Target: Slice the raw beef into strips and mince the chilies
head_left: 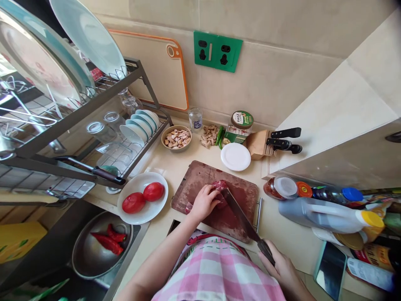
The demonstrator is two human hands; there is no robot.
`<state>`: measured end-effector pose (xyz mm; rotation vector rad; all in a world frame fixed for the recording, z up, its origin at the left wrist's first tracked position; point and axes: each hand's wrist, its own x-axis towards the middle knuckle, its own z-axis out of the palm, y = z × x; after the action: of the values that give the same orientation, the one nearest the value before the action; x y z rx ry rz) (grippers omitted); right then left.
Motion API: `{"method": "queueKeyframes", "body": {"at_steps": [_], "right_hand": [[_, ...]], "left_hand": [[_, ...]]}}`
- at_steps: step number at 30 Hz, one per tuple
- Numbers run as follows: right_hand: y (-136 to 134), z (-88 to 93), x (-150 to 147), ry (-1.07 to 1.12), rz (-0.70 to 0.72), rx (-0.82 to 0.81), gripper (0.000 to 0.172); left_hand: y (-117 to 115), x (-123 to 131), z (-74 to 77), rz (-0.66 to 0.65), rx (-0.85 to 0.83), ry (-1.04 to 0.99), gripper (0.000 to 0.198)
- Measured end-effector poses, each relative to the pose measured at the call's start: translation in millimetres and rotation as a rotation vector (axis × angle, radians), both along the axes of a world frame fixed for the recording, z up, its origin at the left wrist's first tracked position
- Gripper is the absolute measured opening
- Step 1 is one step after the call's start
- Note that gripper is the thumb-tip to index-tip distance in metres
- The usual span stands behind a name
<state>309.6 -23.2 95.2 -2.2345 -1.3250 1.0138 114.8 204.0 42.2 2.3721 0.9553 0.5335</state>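
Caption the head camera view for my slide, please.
Left hand on red meat atop a brown cutting board, right hand holding a knife.

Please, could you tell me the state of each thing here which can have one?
Left hand: on the meat
Right hand: gripping the knife
Knife: out, blade at the meat
Meat: raw, on the board, partly hidden
Board: lying flat, stained
Tomatoes: whole, on a plate
Garlic: loose cloves, in a bowl
Red peppers: in the pan
Sockets: nothing plugged in
Jug: capped
Phone: screen looks dark
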Motion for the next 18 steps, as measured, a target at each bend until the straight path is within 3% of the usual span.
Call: {"method": "queueKeyframes", "body": {"at_steps": [5, 10, 15, 18], "right_hand": [[34, -9.7, -7, -0.066, 0.131, -0.013, 0.041], [42, -21.4, -5, -0.150, 0.221, -0.087, 0.043], [48, -8.8, -2, -0.163, 0.293, -0.220, 0.041], [72, 2.4, -7, -0.139, 0.283, -0.244, 0.037]], "left_hand": [[-5, -1, -10.1, 0.008, 0.035, 0.037, 0.030], [-6, 0, -9.1, 0.018, 0.044, 0.082, 0.030], [-3, 5, -6.1, 0.025, -0.018, 0.077, 0.035], [1, 6, -8.8, 0.021, -0.057, 0.045, 0.031]]}}
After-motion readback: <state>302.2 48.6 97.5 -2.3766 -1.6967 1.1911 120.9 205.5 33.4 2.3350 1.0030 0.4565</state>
